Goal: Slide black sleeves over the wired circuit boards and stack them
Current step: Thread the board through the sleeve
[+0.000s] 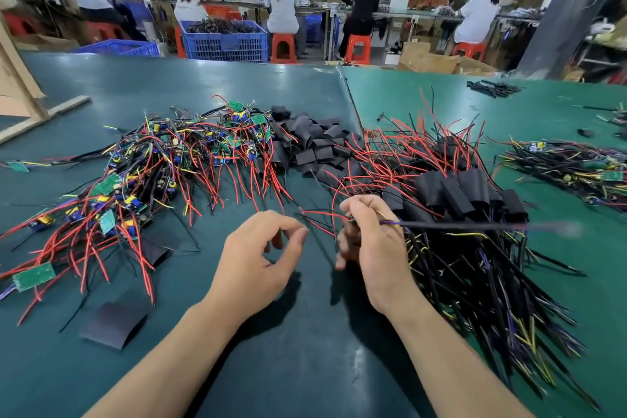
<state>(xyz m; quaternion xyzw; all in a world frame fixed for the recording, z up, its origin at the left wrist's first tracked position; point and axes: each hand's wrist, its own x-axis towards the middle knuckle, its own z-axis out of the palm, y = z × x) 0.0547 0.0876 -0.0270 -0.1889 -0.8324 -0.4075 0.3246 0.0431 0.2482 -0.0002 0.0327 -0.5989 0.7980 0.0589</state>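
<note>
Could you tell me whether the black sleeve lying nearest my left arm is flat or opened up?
Flat. The black sleeve lies flattened on the table, showing no opening.

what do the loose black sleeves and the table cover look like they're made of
Black sleeves: likely thin, flexible plastic tubing, perhaps heat-shrink; matte, pressed flat, with creased edges. Table cover: probably a rubber or vinyl mat; smooth green surface with soft glare, and a seam where two sheets meet.
</note>
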